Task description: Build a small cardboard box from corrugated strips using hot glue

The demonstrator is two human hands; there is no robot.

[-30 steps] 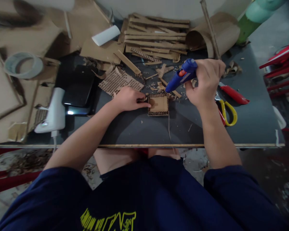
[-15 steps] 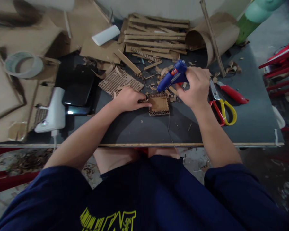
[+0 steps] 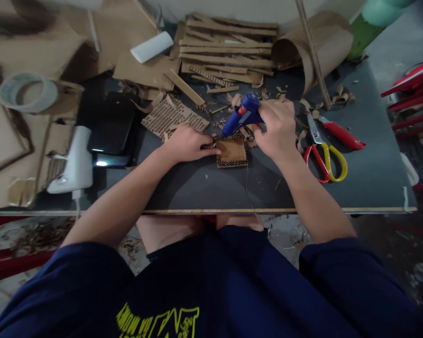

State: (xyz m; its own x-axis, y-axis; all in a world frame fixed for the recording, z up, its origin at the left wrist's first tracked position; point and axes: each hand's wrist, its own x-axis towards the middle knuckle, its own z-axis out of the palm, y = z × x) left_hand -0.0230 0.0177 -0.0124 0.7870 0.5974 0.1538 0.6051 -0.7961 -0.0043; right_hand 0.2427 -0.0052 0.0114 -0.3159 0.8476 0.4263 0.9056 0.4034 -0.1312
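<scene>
A small square cardboard piece [image 3: 231,152] with corrugated edging lies on the dark table [image 3: 366,178]. My left hand [image 3: 187,143] rests at its left edge, fingers curled, pinching a thin strip against the piece. My right hand [image 3: 275,126] grips a blue glue gun [image 3: 240,115], whose nozzle points down-left at the top left corner of the square. A thin cord runs from the piece area toward the table's front edge.
Scissors with red and yellow handles [image 3: 322,157] and a red-handled cutter [image 3: 340,135] lie right of my hand. Cardboard strips [image 3: 229,51], a rolled sheet [image 3: 313,47] and scraps fill the back. A dark phone [image 3: 113,122], a white device [image 3: 75,164] and a tape roll [image 3: 26,91] sit left.
My right hand has brought the glue gun down and to the left, from above the scraps to the top edge of the cardboard square. The left hand has stayed put.
</scene>
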